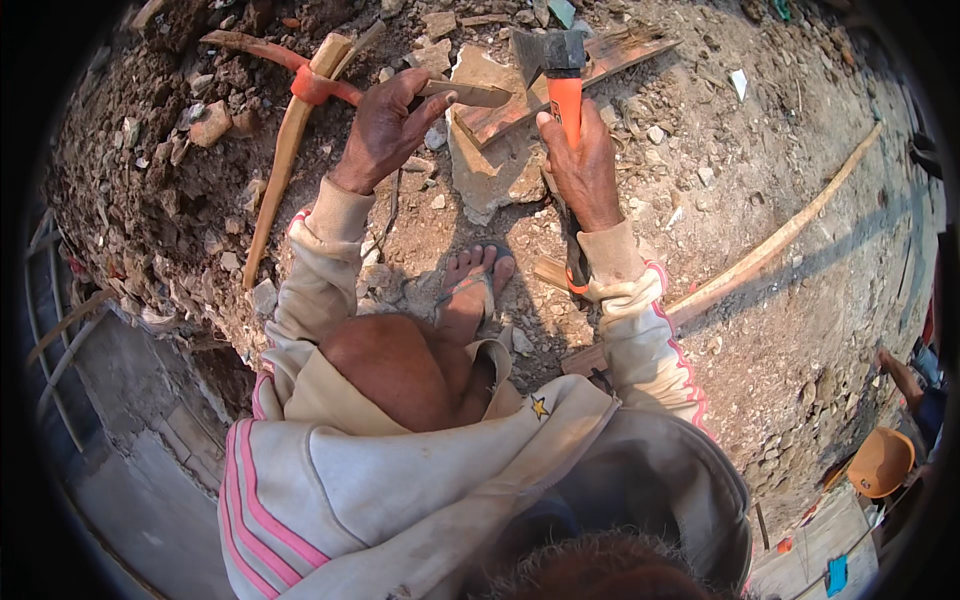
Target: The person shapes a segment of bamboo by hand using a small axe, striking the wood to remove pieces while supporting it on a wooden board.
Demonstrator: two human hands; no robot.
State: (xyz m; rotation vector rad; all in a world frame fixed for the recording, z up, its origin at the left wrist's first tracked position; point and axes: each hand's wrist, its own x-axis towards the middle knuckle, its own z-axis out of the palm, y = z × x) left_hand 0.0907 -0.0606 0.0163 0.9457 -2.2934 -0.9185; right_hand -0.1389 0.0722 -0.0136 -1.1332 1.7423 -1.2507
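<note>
My left hand (382,132) is closed round a short, pointed piece of wood (478,94), its tip reaching to the right. In my right hand (584,168) is a hatchet (566,100) with an orange and black handle, gripped high near its dark head. The hatchet head is upright, with its blade turned left, just right of the wood's tip. Below them a weathered plank (625,62) lies slantwise across a broken stone slab (492,182). I cannot tell whether the blade touches the plank.
A pickaxe (282,185) with a red head and wooden handle lies left of my left hand. A long pole (790,240) stretches across the right side. Rubble and stones (210,125) cover the ground. My sandalled foot (470,288) is near the slab. An orange basin (880,462) stands far right.
</note>
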